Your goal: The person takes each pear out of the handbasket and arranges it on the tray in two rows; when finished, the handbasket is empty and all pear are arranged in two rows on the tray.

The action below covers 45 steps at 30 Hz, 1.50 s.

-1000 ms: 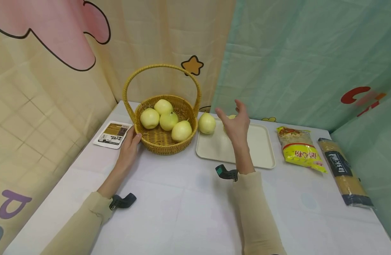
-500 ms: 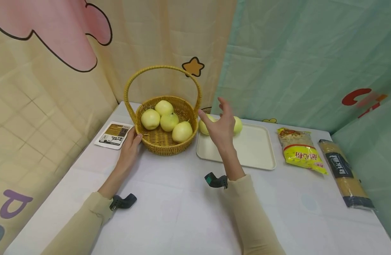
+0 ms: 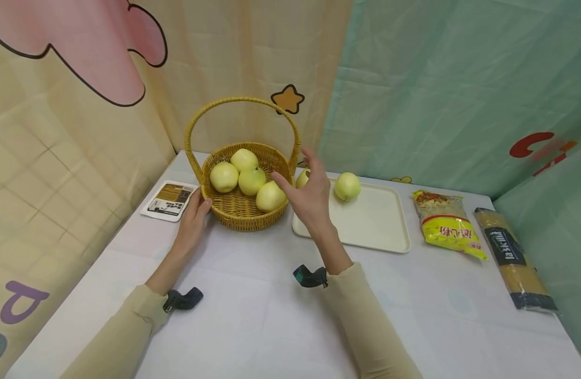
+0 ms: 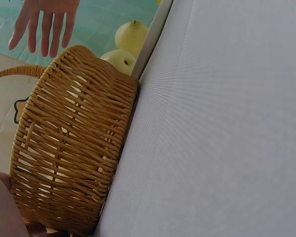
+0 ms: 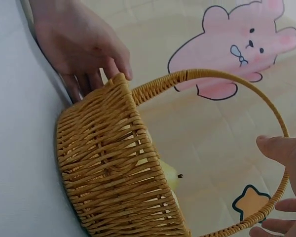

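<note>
A woven wicker basket [image 3: 245,223] with a tall arched handle stands at the back left, several pale yellow-green pears [image 3: 251,181] inside. My left hand [image 3: 192,220] holds its left side, thumb at the rim and fingers along the outer wall, as the right wrist view shows. Spread and holding nothing, my right hand [image 3: 313,202] hovers beside the basket's right rim, over the left end of a cream tray [image 3: 373,226]. One pear [image 3: 348,186] sits on the tray toward its back edge. Another pear [image 3: 302,179] is mostly hidden behind my right hand.
Left of the basket lies a flat white-and-brown packet [image 3: 169,200]. Right of the tray are a yellow food bag [image 3: 446,223] and a long pasta pack [image 3: 513,258]. Printed curtains [image 3: 413,89] hang behind the white-covered table [image 3: 252,316].
My right hand has moved left from above the tray to the basket's right side, uncovering the pear at the tray's back. My left hand stays on the basket.
</note>
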{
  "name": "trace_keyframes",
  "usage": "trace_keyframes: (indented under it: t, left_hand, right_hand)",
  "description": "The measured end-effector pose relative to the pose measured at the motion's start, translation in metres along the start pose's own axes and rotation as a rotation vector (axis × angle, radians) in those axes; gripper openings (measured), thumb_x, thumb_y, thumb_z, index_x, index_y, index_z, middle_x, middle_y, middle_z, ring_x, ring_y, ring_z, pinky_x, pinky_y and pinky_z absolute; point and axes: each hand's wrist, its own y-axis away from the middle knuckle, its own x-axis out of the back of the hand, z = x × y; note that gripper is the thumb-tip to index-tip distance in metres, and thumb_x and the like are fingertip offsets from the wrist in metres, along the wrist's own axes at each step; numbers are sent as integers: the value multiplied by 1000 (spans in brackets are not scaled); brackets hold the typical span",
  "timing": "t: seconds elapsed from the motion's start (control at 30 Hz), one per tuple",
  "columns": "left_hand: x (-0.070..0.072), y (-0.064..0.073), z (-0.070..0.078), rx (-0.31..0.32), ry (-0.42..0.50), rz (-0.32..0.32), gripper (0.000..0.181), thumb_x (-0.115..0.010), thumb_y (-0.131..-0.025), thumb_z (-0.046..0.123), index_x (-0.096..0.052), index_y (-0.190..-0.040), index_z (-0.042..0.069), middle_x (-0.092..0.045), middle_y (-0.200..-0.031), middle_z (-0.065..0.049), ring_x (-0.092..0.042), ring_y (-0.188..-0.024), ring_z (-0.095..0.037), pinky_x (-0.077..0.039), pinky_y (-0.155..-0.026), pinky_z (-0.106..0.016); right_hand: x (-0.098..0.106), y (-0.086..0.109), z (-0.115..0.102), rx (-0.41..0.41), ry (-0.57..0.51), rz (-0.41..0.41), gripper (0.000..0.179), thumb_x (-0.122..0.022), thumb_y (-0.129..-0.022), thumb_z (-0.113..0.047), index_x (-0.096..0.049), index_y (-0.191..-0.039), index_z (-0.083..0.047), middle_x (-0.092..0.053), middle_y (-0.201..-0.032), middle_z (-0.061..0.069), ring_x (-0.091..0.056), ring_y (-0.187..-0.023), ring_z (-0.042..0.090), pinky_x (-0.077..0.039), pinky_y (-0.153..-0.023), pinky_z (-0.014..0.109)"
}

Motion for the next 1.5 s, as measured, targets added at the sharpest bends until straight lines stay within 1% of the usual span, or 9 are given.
trace_keyframes:
  t: [0.17,0.37,0.53,0.63,0.8,0.97,1.2,1.33,1.5]
  left_hand:
    - [1,1,-2,0,-1,7,60,-39,-114,27,-23,-167,4,-28,-172,-20,-25,-160,-35,-20,-134,-48]
    - [1,0,-3,-9,-5,19,60,-39,-114,28,-25,-166,3,-30,-171,-20,-26,-160,-34,-20,-134,-49]
    - [0,1,-3,-6,12,21,59,-40,-114,26,-26,-166,2,-31,-170,-21,-27,-160,-35,-21,-134,-49]
    - [-1,1,-3,-2,31,19,58,-41,-114,24,-26,-166,2,-31,-170,-21,-28,-159,-35,-21,-134,-48]
    - [-2,0,-2,9,52,11,59,-41,-113,22,-24,-167,4,-30,-172,-19,-28,-160,-33,-20,-134,-45]
    - [0,0,-1,21,38,19,59,-41,-113,22,-23,-168,6,-29,-173,-16,-27,-160,-32,-20,-134,-44]
    - [-2,-1,-2,19,27,22,59,-40,-113,22,-23,-167,4,-29,-172,-18,-28,-160,-34,-20,-134,-44]
    - [-1,-2,-3,20,40,12,59,-39,-113,19,-21,-167,2,-26,-173,-20,-26,-160,-34,-19,-135,-44]
    - [-2,-2,-4,13,32,18,58,-39,-113,20,-23,-167,4,-29,-172,-18,-27,-160,-33,-20,-135,-43]
  right_hand:
    - [-10,6,-2,17,-2,-69,81,-85,-90,-34,-47,-155,-5,-56,-151,15,-53,-139,30,-50,-115,50]
    - [-25,9,-3,20,14,-160,85,-86,-89,-36,-44,-158,-9,-51,-158,12,-49,-145,28,-47,-118,46]
    - [-41,3,3,13,9,-167,85,-87,-89,-34,-45,-157,-8,-53,-157,13,-52,-143,29,-49,-117,46]
    - [-53,-4,5,0,-18,-188,86,-86,-89,-37,-44,-158,-7,-53,-157,11,-51,-143,27,-48,-119,45]
    - [-66,-15,8,-22,16,-228,90,-86,-88,-45,-42,-159,-10,-53,-157,6,-52,-143,24,-48,-118,40]
    - [-72,-25,12,-50,33,-271,93,-87,-86,-45,-40,-160,-12,-49,-161,8,-50,-146,28,-47,-119,39]
    - [-78,-38,20,-78,57,-330,96,-86,-87,-46,-37,-162,-12,-47,-163,12,-45,-150,27,-44,-122,41]
    - [-81,-40,25,-88,51,-345,95,-86,-87,-46,-39,-162,-11,-47,-162,13,-45,-150,28,-44,-123,41]
    - [-81,-41,26,-88,51,-365,92,-87,-87,-43,-41,-160,-9,-50,-159,16,-48,-147,30,-45,-121,42]
